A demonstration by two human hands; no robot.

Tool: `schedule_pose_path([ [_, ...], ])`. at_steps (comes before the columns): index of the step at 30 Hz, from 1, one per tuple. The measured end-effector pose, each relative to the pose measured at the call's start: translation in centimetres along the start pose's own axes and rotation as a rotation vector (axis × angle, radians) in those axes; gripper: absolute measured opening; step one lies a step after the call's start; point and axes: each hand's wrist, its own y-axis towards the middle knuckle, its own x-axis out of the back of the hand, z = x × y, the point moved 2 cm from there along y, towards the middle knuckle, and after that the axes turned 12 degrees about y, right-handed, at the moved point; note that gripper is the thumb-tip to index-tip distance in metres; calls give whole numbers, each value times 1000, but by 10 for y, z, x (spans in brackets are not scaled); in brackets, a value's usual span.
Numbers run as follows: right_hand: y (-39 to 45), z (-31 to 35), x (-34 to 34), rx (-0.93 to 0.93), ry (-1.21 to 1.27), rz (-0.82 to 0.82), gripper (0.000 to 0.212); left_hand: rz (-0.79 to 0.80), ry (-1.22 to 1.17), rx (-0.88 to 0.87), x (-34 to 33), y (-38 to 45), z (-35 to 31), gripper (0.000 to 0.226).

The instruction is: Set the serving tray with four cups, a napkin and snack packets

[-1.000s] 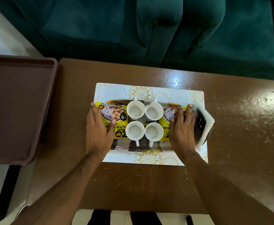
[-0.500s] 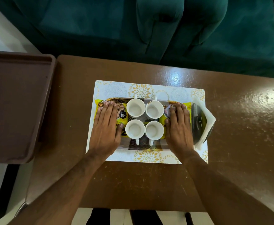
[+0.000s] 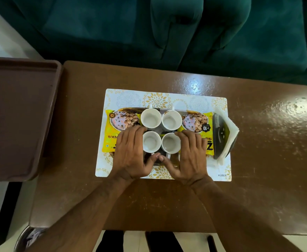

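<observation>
Four white cups stand in a tight square on the serving tray (image 3: 220,137): far left (image 3: 151,118), far right (image 3: 171,120), near left (image 3: 151,141), near right (image 3: 170,142). A yellow snack packet (image 3: 120,120) lies at the tray's left end and another (image 3: 194,120) at its right. A white napkin (image 3: 229,129) sits over the tray's right edge. My left hand (image 3: 131,153) wraps the near left cup, fingers on its outer side, thumb by its handle. My right hand (image 3: 191,155) wraps the near right cup the same way. The two thumbs nearly touch.
The tray rests on a white and gold placemat (image 3: 158,99) on a glossy brown table (image 3: 267,142). A large empty brown tray (image 3: 18,115) lies off the table's left end. A green sofa (image 3: 167,33) runs along the far side.
Both hands have slid inward and nearer, off the snack packets, and closed around the two near cups. The packets now show more of their faces.
</observation>
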Motion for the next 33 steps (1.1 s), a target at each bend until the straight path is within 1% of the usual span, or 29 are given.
schedule_pose_path([
  [3, 0, 2, -2, -35, -3, 18, 78, 29, 14, 8, 0, -1, -3, 72],
  [8, -1, -3, -7, -46, 22, 67, 69, 37, 23, -5, 2, 2, -4, 65],
  [16, 0, -2, -10, -35, 56, 103, 69, 39, 9, 1, 2, -1, -4, 65],
  [18, -1, -1, -8, -27, 63, 87, 68, 32, -3, 3, 2, -1, -3, 66],
  [20, 0, -3, -4, -39, 72, 24, 63, -8, -37, 6, 3, -3, 0, 66],
  [22, 3, -10, 0, -102, 72, -66, 54, -83, -75, 48, 6, -2, 5, 61],
  [24, 5, -20, 1, -178, 39, -77, 50, -119, -92, 126, 7, 0, 13, 52],
  [26, 5, -31, 0, -216, -15, -16, 51, -72, -50, 173, 3, 3, 22, 51],
  [30, 2, -44, -3, -196, -118, 113, 53, 99, 114, 144, -11, -1, 33, 56],
  [33, 3, -44, -4, -180, -139, 124, 53, 130, 147, 127, -12, -2, 33, 57],
])
